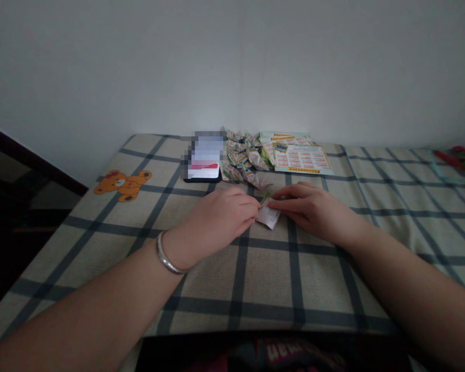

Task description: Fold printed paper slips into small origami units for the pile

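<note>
A small folded paper (269, 216), white with print and a bit of green at its top edge, is pinched between both hands just above or on the checked cloth. My left hand (228, 214), with a silver bangle (166, 254) at the wrist, grips its left edge with closed fingers. My right hand (313, 209) presses fingers and thumb on its upper right side. Right behind the hands lies a pile of folded printed papers (238, 157). Beside that pile, to the right, are flat printed calendar cards (304, 157), overlapping one another.
A phone (205, 157) with a lit, partly blurred screen lies left of the pile. The checked tablecloth (209, 315) carries an orange bear picture (122, 184) at the left. Red and green items (463, 160) sit at the far right. A pale wall (232, 62) rises behind the table.
</note>
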The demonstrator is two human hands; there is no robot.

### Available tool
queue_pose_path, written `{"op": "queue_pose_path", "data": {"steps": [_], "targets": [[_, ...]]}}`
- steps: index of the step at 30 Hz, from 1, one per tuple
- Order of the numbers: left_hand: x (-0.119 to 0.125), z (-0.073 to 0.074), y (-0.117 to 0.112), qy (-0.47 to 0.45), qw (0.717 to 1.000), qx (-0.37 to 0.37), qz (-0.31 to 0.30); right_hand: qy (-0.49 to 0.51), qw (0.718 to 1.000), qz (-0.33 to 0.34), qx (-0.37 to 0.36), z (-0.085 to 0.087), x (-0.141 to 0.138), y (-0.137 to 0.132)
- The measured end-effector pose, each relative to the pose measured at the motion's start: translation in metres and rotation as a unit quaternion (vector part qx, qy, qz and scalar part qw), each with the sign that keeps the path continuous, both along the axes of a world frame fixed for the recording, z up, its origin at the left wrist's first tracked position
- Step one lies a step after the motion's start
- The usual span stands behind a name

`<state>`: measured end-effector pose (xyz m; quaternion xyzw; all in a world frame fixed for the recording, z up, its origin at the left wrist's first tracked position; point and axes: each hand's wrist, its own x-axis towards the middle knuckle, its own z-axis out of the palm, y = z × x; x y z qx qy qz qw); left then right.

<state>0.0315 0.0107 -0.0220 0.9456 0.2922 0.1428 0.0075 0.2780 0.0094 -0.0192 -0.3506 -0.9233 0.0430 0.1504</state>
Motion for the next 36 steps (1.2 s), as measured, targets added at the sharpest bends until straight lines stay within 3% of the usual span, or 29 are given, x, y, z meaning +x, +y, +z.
{"op": "queue_pose_path", "data": {"steps": [14, 25, 36], "targets": [[-0.001, -0.004, 0.002, -0.022, 1.0, 0.013, -0.017, -0.02, 1.0, 0.014, 0.017, -0.002, 0.002, 0.003], [-0.003, -0.001, 0.008, -0.045, 0.997, -0.064, 0.021, -0.027, 0.999, 0.012, 0.013, -0.002, 0.002, 0.003], [-0.001, -0.003, 0.005, -0.025, 0.999, -0.002, -0.023, -0.042, 0.999, 0.016, 0.025, -0.001, 0.002, 0.002]]}}
